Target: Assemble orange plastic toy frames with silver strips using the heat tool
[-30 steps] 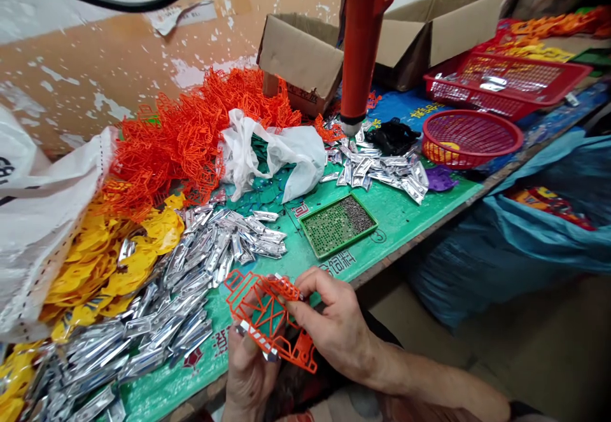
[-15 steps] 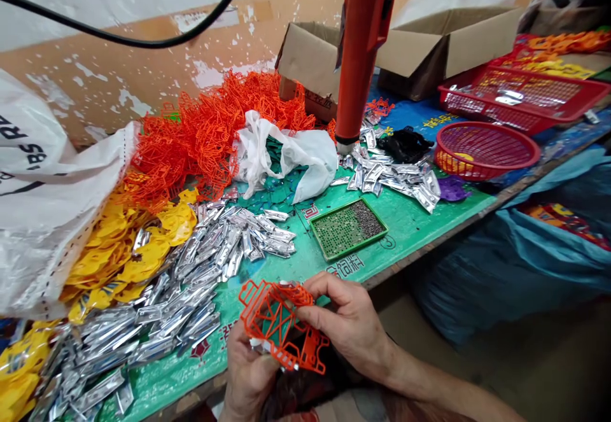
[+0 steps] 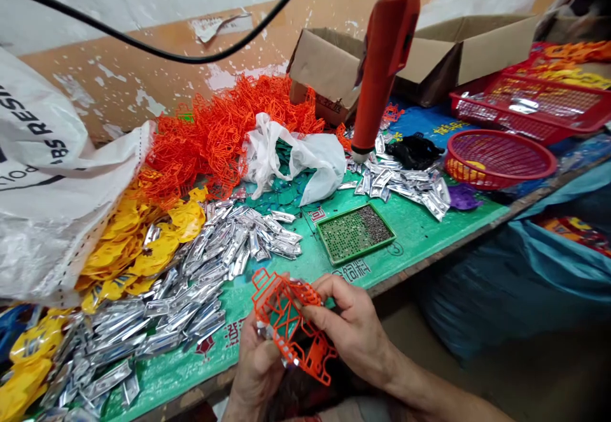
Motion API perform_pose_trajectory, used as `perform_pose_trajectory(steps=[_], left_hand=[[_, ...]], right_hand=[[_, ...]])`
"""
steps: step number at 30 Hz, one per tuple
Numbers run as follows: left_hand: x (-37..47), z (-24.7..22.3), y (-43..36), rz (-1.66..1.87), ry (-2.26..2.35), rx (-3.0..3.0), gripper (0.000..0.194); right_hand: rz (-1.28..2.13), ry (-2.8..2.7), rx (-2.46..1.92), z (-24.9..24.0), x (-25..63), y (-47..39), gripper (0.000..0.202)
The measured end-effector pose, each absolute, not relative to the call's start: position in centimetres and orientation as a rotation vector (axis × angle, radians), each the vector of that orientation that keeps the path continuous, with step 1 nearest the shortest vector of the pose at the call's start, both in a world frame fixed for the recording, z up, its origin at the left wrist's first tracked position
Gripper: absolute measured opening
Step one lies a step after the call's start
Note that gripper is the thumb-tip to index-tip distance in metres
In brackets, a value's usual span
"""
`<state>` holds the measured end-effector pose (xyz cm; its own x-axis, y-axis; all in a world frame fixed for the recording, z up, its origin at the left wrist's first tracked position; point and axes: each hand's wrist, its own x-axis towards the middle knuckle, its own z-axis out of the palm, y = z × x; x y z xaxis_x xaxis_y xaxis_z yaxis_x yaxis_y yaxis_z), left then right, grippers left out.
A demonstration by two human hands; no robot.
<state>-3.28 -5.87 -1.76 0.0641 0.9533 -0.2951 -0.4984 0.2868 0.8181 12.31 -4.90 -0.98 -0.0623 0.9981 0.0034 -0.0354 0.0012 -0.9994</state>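
My left hand (image 3: 258, 359) grips the left side of an orange plastic lattice frame (image 3: 316, 359), fingers curled beneath it and thumb at its lower edge. On the frame's upper right edge, my right hand (image 3: 356, 323) pinches with thumb and fingers. Small silvery pieces show along the frame's sides, partly hidden by the fingers. Just beyond my hands lies a green tray (image 3: 363, 252) of small metal screws. Silver foil-like strips (image 3: 233, 237) are heaped to the left. A red-orange electric screwdriver (image 3: 386, 59) hangs above the table, away from both hands.
Tangled orange frames (image 3: 210, 135) lie behind a white plastic bag (image 3: 322, 161). Yellow parts (image 3: 119, 250) spill from a white sack (image 3: 52, 205) at left. A red round basket (image 3: 499, 180) and cardboard boxes (image 3: 324, 59) stand at right and back. A blue bag (image 3: 477, 301) hangs beside the table edge.
The view has shifted, so the table's things appear farther right and slightly lower. Both hands keep hold of the orange frame, which sits slightly more tilted in the picture.
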Motion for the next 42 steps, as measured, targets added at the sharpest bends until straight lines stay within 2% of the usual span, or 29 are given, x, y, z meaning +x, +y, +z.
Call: perform_pose_trajectory(steps=[5,13,20,25,27,29,33,36,38,40,42], left_hand=[[-2.5,-1.2,-5.6,1.135,0.924,0.544,0.061],[-2.6,-0.8,-4.8,1.057,0.866,0.511,0.042],[-2.2,-0.6,-5.1,1.108,1.001,0.547,0.039],[-2.6,-0.7,-5.1,1.095,0.990,0.564,0.037],[-3.0,-0.8,-5.0,1.057,0.986,0.553,0.035],[-3.3,-1.0,-4.6,1.006,0.999,0.522,0.032],[-3.2,-1.2,-3.8,0.955,0.985,0.491,0.028],[-2.5,-1.0,-3.5,0.932,0.958,0.501,0.028],[-2.1,-0.9,-3.5,0.928,0.944,0.516,0.029],[-1.8,-0.7,-3.6,0.937,0.939,0.530,0.031],[-1.7,-0.7,-3.6,0.946,0.937,0.541,0.032]], right_hand=[[1.434,-1.036,-1.186,-1.9,12.4,-4.8,0.019],[1.624,-0.816,-1.212,-2.0,11.9,-4.4,0.037],[1.580,-0.887,-1.344,-1.7,11.2,-4.1,0.035],[1.382,-1.377,-1.481,-1.3,12.8,-4.0,0.016],[1.192,-1.476,-1.499,-0.6,15.3,-3.5,0.015],[0.883,-1.375,-1.489,0.6,18.8,-2.3,0.022],[0.043,-0.983,-1.324,4.9,27.2,3.3,0.035],[0.081,-1.030,-1.155,8.4,31.8,9.5,0.071],[0.168,-1.038,-1.155,10.1,32.7,13.4,0.084],[0.295,-1.082,-1.141,11.3,31.7,16.1,0.091],[0.483,-1.190,-1.123,12.1,29.4,17.4,0.077]])
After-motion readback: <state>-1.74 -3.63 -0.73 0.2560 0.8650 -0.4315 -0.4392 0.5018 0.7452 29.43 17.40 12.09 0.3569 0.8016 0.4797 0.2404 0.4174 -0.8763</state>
